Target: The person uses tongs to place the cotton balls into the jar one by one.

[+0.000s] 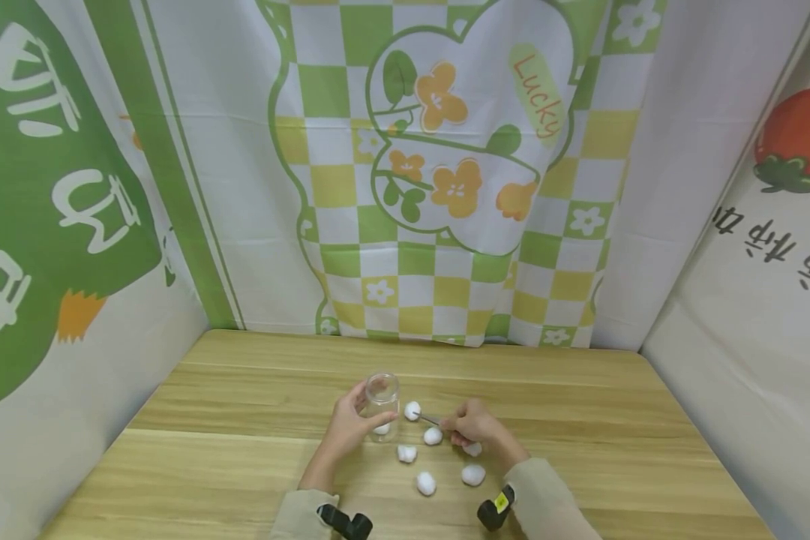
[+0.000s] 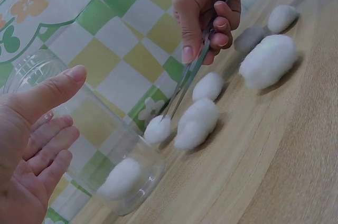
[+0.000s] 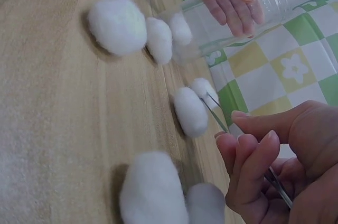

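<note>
In the lower middle of the head view, the left hand (image 1: 348,421) holds a clear jar (image 1: 382,399) between thumb and fingers, and one white ball (image 1: 381,430) lies at the bottom inside. Right of it, and apart from it, the right hand (image 1: 478,424) pinches metal tweezers (image 1: 430,419). Their tips touch a second ball (image 1: 412,409), just right of the jar; whether they squeeze it, I cannot tell. Five other balls (image 1: 426,484) lie lower on the wooden tabletop (image 1: 580,409), one partly hidden by the right hand.
</note>
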Demonstrator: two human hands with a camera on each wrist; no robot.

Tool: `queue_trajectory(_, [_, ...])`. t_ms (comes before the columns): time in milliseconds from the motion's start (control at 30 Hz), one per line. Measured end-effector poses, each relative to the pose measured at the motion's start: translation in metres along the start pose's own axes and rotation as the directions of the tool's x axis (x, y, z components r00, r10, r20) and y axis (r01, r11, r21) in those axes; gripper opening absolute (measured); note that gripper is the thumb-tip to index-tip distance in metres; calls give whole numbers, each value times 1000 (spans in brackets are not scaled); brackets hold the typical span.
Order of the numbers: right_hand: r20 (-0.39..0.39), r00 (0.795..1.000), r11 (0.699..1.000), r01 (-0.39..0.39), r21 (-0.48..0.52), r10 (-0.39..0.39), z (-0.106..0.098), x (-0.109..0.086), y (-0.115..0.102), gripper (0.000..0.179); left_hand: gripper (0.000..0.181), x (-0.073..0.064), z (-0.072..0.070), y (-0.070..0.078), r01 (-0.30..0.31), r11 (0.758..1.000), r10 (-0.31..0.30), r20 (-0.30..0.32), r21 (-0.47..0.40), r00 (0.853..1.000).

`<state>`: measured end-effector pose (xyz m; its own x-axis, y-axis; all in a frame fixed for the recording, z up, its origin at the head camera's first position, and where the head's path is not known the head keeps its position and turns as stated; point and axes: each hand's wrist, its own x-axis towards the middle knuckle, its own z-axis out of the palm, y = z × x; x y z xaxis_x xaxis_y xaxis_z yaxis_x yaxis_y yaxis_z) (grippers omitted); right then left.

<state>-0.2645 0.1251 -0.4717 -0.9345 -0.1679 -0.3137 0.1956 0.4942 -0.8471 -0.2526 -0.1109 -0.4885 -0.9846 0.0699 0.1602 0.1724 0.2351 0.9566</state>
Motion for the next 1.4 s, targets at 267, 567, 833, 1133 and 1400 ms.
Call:
queue_trajectory(267, [14,1000,999,18,30,-18,-1,-1,1,18,73,1,0,-2,10,1000,-10,-4,1,1000])
queue_trajectory(567, [15,999,998,33,51,-34,-2,-3,1,18,73,1,0,-2,7,1000,-8,-3,-14,1000])
queue_trajectory(833, [8,999,997,31,65,-31,-3,-6,-2,18,70,1,0,-2,-2,1000,2,-6,-17,1000])
queue_trajectory(1133, [17,998,997,56,51,-57,-8,-9,-5,20,72,1,0,-2,9,1000,-9,-6,-10,1000])
queue_trajectory(1400, [29,995,991,88,101,-91,-13,-11,-6,21,75,1,1,-2,16,1000,-16,-9,0,1000])
